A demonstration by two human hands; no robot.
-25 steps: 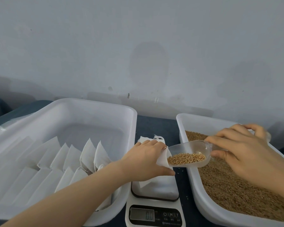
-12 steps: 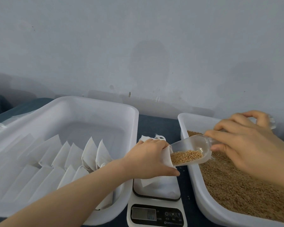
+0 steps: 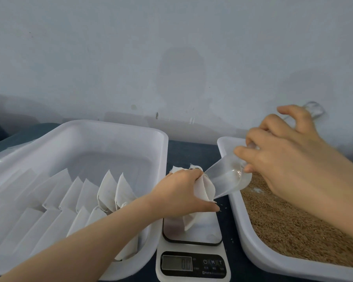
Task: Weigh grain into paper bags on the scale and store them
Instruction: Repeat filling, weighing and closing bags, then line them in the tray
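Observation:
A white paper bag [image 3: 204, 186] stands on the white kitchen scale [image 3: 193, 263], and my left hand [image 3: 179, 194] grips its top and holds the mouth open. My right hand [image 3: 281, 157] holds a clear plastic scoop [image 3: 226, 178], tilted down with its lip at the bag's mouth. No grain shows in the scoop. Brown grain [image 3: 298, 226] fills the white tray [image 3: 259, 253] on the right, below my right hand. The scale's display is lit; its digits are too blurred to read.
A large white tub [image 3: 114, 131] on the left holds several filled paper bags [image 3: 110, 188] standing in rows. A few loose grains lie on the dark blue table [image 3: 192, 153] between tub and tray. A grey wall rises close behind.
My right hand rose and tipped the scoop steeply into the bag's mouth. The grain that lay in the scoop has left it. My left hand stayed on the bag.

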